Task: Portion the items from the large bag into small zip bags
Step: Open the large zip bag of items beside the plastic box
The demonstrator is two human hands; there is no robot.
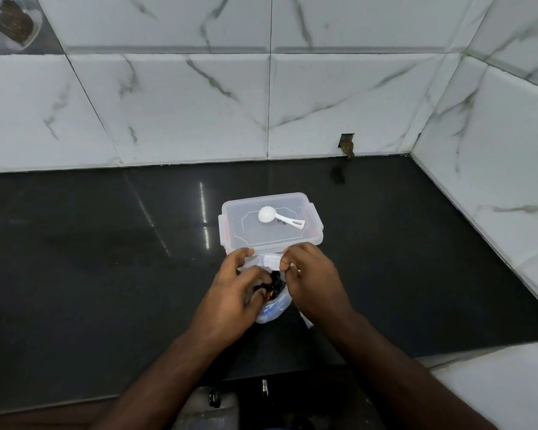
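A clear plastic bag (274, 308) with dark items (275, 283) inside stands on the black counter, just in front of a lidded clear container (271, 225). My left hand (233, 293) grips the bag's left side, fingers curled at its mouth. My right hand (311, 280) pinches the bag's white upper edge (269, 261) on the right. A white measuring scoop (280, 217) lies on the container's lid. My hands hide most of the bag, and no small zip bag shows clearly.
The black counter (106, 259) runs to white marble-tiled walls at the back and right. A small hole in the tile (347, 145) sits at the back wall's base. A white ledge (494, 383) lies at the lower right.
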